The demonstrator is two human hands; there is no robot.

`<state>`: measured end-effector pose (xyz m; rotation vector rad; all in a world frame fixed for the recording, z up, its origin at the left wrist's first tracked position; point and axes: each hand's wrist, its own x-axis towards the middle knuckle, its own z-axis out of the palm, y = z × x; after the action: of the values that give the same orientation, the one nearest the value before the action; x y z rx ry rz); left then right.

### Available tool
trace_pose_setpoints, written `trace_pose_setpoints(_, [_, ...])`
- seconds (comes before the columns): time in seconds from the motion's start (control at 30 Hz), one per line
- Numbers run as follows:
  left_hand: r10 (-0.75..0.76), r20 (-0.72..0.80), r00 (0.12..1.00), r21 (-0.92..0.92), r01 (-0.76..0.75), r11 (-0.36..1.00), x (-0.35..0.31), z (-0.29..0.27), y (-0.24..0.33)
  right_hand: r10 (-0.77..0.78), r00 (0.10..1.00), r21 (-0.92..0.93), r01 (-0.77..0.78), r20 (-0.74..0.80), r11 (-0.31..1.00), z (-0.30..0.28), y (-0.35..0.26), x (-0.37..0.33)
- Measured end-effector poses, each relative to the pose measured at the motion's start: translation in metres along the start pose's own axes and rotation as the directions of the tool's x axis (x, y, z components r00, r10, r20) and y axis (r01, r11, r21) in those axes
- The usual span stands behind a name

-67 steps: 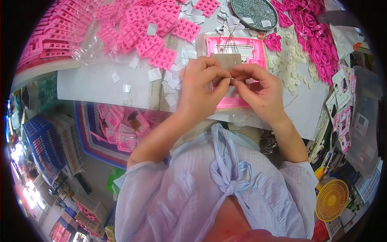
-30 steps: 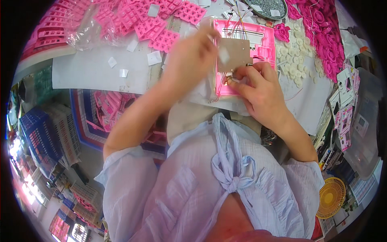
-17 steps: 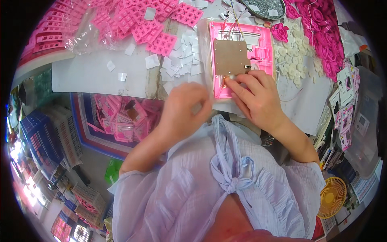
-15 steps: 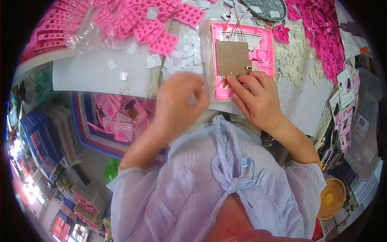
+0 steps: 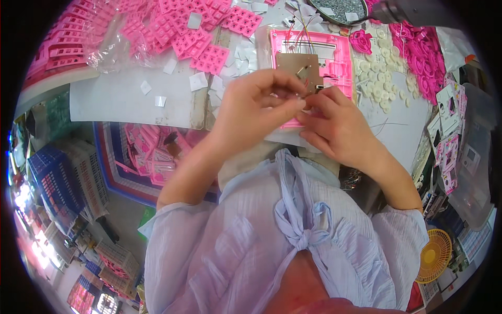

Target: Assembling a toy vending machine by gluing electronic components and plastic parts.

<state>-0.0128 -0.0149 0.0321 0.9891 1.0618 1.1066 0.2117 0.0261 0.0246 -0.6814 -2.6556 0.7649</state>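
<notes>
My left hand [image 5: 261, 107] and my right hand [image 5: 342, 123] meet over the near part of an open pink plastic casing [image 5: 342, 57]. The fingertips of each are pinched together, almost touching the other's. What lies between them is too small and too hidden to name. Just beyond the fingers, a brown circuit board [image 5: 290, 62] sits in the casing. Several thin coloured wires [image 5: 303, 34] rise from the board's far edge. A small black slide switch [image 5: 319, 88] shows at its right edge, near my right fingers. The casing's near end is mostly covered by my hands.
Pink grid-like parts [image 5: 209, 58] and white paper squares [image 5: 198, 81] lie to the left. Cream discs [image 5: 379, 78], magenta parts [image 5: 429, 68] and a round tray of small metal pieces [image 5: 345, 21] are rightward. A dark cylindrical tool [image 5: 413, 13] reaches in at top right. A basket [image 5: 104, 157] holds pink casings.
My left hand has moved right to meet my right hand. My right fingers have lifted slightly from the casing's near end. The dark cylindrical tool has come into view at top right.
</notes>
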Motion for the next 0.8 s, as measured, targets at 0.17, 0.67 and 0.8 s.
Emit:
trace_pose_setpoints(0.17, [0.288,0.053,0.956,0.433,-0.282,0.856,-0.01,0.007,-0.011,0.331,0.902,0.425,-0.195,-0.276,0.884,-0.018,0.0,0.0])
trace_pose_setpoints(0.67, [0.486,0.412,0.77,0.592,-0.632,0.5,0.022,0.034,-0.026,0.471,0.881,0.205,-0.453,-0.05,0.868,-0.027,-0.013,-0.044])
trace_pose_setpoints(0.8, [0.425,0.504,0.752,0.603,-0.658,0.45,0.019,0.04,-0.037,0.257,0.947,-0.154,-0.287,-0.19,0.945,-0.018,-0.008,-0.048])
